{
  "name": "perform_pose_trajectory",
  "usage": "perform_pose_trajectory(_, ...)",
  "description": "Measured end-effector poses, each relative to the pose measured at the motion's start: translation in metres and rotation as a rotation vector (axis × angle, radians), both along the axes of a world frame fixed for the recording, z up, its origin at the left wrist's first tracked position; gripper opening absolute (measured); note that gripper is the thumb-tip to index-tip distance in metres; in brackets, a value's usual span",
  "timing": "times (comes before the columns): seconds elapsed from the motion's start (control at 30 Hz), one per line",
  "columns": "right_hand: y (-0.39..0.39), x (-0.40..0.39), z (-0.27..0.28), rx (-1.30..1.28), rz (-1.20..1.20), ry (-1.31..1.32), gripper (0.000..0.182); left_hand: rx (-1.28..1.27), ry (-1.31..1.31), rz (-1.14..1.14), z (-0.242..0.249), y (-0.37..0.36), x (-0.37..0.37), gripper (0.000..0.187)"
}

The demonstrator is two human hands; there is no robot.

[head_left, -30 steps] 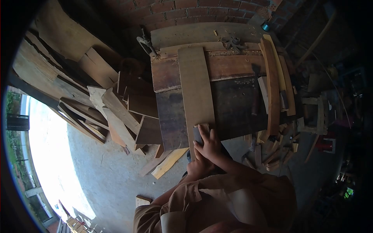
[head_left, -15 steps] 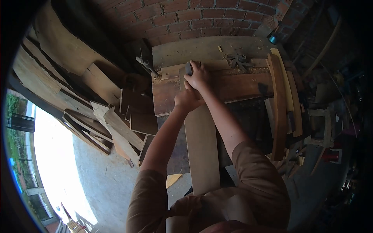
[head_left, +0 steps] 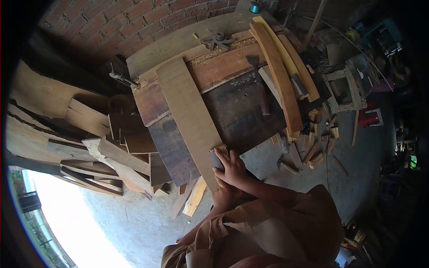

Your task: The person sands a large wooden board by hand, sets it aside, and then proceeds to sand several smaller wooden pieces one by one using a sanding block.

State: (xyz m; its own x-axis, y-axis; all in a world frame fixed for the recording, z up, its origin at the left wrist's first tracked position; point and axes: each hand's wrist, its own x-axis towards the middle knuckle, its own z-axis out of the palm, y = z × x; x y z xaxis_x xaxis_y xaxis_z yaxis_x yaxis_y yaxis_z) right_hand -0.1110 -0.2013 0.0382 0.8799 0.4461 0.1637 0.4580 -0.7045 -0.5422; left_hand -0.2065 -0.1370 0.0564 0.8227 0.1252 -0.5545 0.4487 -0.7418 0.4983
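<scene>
A long flat wooden board (head_left: 187, 102) lies across the bench, its near end running toward my body. My right hand (head_left: 234, 169) is closed over a small dark grey block (head_left: 216, 160), pressed on the near part of the board. At the block's front edge is a pale, thin wood-coloured strip. Just behind, my left hand (head_left: 225, 196) is closed around the rear of the block, its fingers mostly hidden.
The workbench (head_left: 241, 107) carries a hatchet-like tool (head_left: 258, 85), a star-shaped metal piece (head_left: 219, 41) and curved wooden pieces (head_left: 279, 76). Wood planks (head_left: 120, 156) lean at left. Offcuts (head_left: 313, 152) litter the floor at right. A brick wall (head_left: 120, 27) stands behind.
Both hands have come from the board's far end back to its near end, close to my body, with the dark grey block. The view has turned and shifted.
</scene>
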Motion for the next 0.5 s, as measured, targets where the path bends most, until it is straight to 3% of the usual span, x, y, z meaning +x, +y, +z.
perform_pose_trajectory(0.1,-0.005,-0.008,0.003,0.01,-0.033,0.098,0.072,0.01,-0.016,-0.036,-0.007,-0.001,-0.005,0.125)
perform_pose_trajectory(0.23,0.024,0.05,0.004,0.019,-0.042,0.063,0.072,0.11,-0.123,-0.043,-0.012,0.024,0.047,0.124)
perform_pose_trajectory(0.37,0.094,0.186,0.004,0.041,-0.108,-0.041,0.071,0.236,-0.201,-0.041,-0.001,0.09,0.187,0.12)
perform_pose_trajectory(0.5,0.168,0.337,0.027,0.053,-0.091,0.106,0.069,0.342,-0.274,0.053,0.015,0.151,0.337,0.116)
